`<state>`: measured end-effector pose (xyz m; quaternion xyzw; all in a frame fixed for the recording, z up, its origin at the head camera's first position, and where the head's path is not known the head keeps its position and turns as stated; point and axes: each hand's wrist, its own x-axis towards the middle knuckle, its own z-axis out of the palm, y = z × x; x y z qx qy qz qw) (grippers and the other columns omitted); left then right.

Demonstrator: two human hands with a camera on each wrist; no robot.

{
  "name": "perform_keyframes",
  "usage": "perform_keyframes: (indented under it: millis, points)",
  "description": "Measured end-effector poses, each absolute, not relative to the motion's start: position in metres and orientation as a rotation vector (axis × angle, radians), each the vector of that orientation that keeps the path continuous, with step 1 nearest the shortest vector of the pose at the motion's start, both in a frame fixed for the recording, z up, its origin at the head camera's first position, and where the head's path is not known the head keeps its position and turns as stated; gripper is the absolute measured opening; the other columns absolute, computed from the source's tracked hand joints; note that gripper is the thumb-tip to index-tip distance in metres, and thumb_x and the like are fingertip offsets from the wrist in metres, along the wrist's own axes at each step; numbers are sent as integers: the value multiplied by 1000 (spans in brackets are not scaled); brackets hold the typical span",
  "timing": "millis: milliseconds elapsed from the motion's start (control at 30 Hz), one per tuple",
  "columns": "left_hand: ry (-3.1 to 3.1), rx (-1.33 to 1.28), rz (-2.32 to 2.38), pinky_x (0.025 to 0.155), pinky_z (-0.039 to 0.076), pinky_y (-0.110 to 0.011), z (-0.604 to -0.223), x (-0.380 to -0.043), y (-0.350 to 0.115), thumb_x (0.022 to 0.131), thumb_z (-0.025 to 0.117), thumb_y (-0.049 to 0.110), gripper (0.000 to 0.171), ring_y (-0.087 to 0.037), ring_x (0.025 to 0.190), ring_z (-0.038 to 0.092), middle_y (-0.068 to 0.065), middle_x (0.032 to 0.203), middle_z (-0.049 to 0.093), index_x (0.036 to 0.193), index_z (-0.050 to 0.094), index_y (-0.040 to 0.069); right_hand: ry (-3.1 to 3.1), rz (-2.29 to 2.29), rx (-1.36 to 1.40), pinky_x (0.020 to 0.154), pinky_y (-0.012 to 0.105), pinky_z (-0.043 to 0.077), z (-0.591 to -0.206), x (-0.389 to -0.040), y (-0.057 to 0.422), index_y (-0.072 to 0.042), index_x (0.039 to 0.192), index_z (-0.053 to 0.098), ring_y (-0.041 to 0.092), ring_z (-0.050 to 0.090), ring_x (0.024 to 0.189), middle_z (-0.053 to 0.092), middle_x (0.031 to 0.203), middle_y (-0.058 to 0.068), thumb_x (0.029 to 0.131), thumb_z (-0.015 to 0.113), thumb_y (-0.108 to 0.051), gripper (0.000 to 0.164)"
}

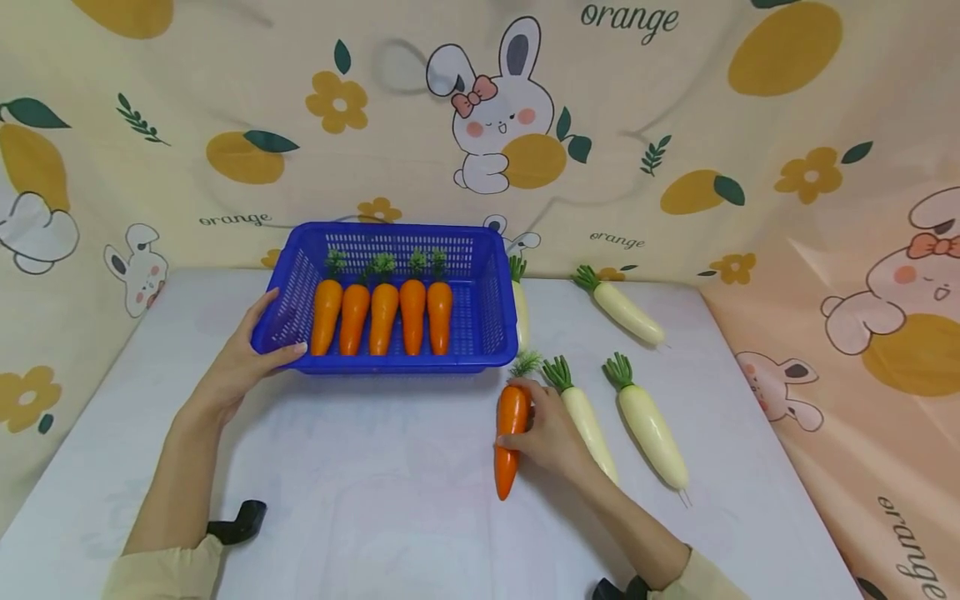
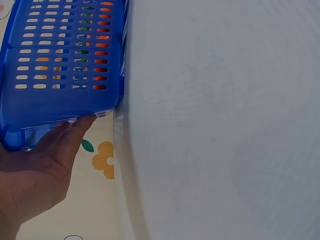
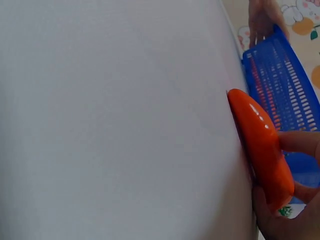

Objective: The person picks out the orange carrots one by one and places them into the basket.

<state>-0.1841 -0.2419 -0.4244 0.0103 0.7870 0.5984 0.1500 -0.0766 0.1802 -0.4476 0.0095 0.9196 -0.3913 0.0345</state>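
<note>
A blue plastic basket [image 1: 405, 362] with slotted walls stands toward the back of the table and holds several orange carrots [image 1: 384, 317] in a row, green tops to the rear. My left hand [image 1: 238, 367] grips its front left corner, thumb on the rim and fingers along the outer side; the left wrist view shows this hand [image 2: 45, 170] at the basket's end. In front of the basket's right corner, my right hand [image 1: 551, 425] holds another carrot [image 1: 512, 417] between thumb and fingers. That carrot [image 3: 262, 145] appears close to the tabletop in the right wrist view, pointed end away from the palm.
Several white radishes with green tops lie on the right: one radish [image 1: 588, 421] beside my right hand, another [image 1: 654, 433] farther right, one [image 1: 626, 312] at the back, and one [image 1: 521, 312] partly behind the basket. A patterned cloth [image 1: 480, 108] hangs behind the white table [image 1: 375, 500].
</note>
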Motion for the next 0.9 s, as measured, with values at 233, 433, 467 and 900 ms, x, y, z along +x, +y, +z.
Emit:
perform_keyframes:
  millis: [233, 433, 467, 900]
  points:
    - [2255, 37, 1730, 112, 23, -67, -424, -182, -243, 93, 71, 32, 98, -48, 146, 10, -13, 166, -11, 156, -1, 48, 2739, -1363, 86, 82, 42, 57, -450, -78, 181, -13, 136, 55, 32, 62, 100, 53, 125, 18, 69, 88, -1, 76]
    - [2254, 40, 1731, 113, 22, -66, -424, -182, -242, 92, 72, 32, 97, -47, 147, 9, -13, 166, -11, 157, 0, 47, 2580, -1524, 186, 83, 41, 57, -434, -81, 190, -22, 139, 50, 33, 64, 103, 54, 136, 16, 75, 82, -2, 74]
    - [2257, 40, 1729, 113, 22, -66, -424, -182, -242, 93, 72, 32, 97, -48, 146, 9, -13, 166, -11, 157, 0, 47, 2571, -1537, 199, 83, 41, 57, -429, -83, 192, -23, 140, 50, 32, 64, 104, 53, 137, 16, 76, 82, -4, 74]
    - [2256, 66, 1736, 112, 25, -65, -426, -184, -245, 93, 72, 31, 97, -46, 146, 12, -13, 166, -9, 157, 0, 45, 2570, -1611, 43, 85, 46, 58, -358, -130, 206, -28, 150, 43, 39, 59, 114, 45, 146, 15, 85, 78, -11, 76]
